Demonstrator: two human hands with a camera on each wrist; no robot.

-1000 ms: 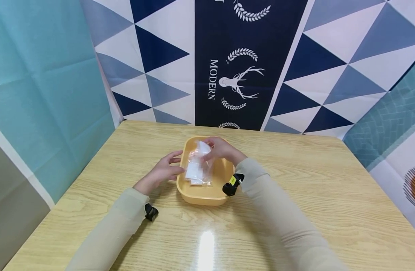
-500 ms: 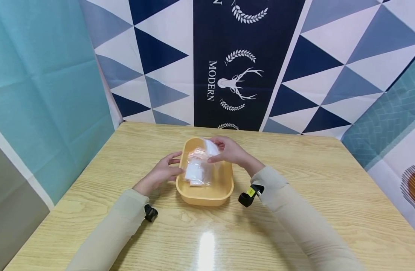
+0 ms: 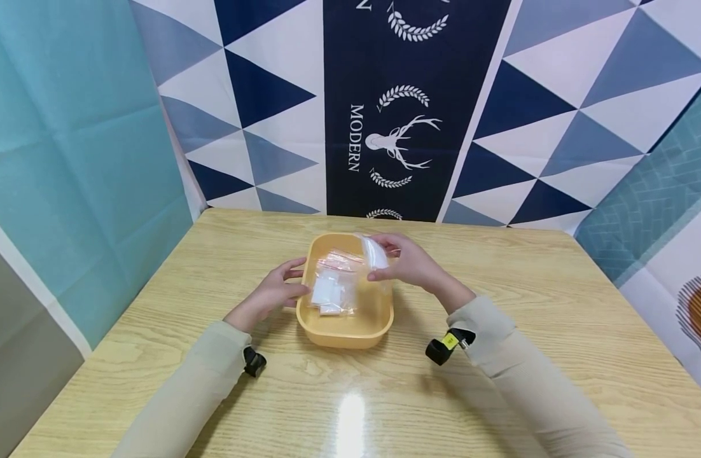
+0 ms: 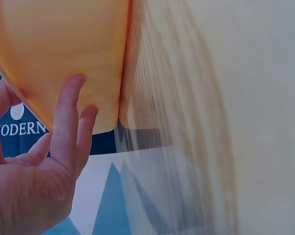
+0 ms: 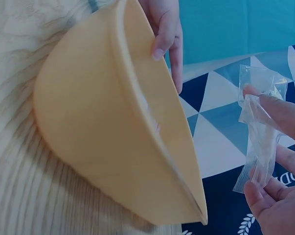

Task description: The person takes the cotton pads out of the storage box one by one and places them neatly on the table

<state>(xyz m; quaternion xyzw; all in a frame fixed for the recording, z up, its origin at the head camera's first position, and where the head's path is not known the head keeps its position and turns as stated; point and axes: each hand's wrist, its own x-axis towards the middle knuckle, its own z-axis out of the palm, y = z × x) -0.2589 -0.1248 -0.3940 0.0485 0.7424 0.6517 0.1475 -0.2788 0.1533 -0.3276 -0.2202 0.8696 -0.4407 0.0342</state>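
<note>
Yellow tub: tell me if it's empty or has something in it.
Not empty. The yellow tub holds several clear plastic bags with white contents; the right hand pinches another clear bag above its right rim.

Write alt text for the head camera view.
A right hand pinches a clear plastic bag over a yellow tub of similar bags on a wooden table, while the left hand touches the tub's side.

A light wooden table (image 3: 499, 331) carries a yellow tub (image 3: 345, 327) near its middle.
</note>
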